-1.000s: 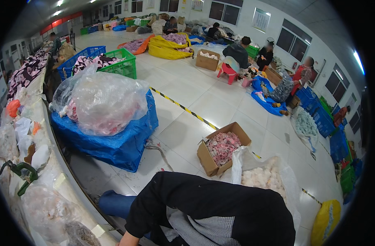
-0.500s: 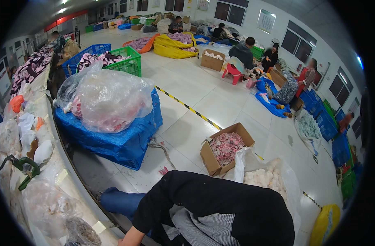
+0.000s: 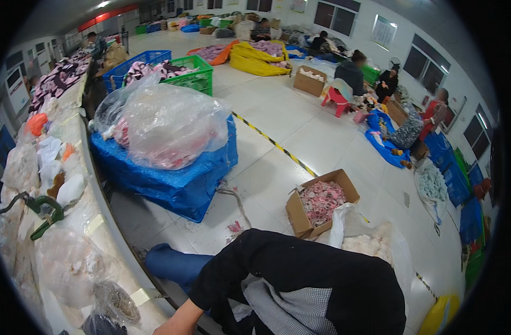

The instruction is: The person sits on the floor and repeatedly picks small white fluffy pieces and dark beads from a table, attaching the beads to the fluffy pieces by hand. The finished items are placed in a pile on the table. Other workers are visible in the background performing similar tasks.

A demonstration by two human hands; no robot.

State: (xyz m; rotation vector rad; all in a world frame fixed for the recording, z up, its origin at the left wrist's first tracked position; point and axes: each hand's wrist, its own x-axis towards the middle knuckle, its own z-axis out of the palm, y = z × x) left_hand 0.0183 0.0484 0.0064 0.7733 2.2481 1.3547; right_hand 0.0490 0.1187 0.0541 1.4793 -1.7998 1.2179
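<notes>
Neither hand shows, so their grip cannot be told; a bare forearm [image 3: 180, 321] reaches toward the workbench [image 3: 107, 223], where piled plastic bags [image 3: 65, 262] could slide off if nudged

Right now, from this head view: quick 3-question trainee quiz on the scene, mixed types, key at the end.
1. True or false: the cardboard box nearest the camera is empty.
2. What does the clear bag rest on? A) blue tarp bundle B) green crate C) red stool
3. What colours is the striped floor tape?

Key
1. False: it holds pink and white pieces.
2. A
3. Yellow and black.
</notes>
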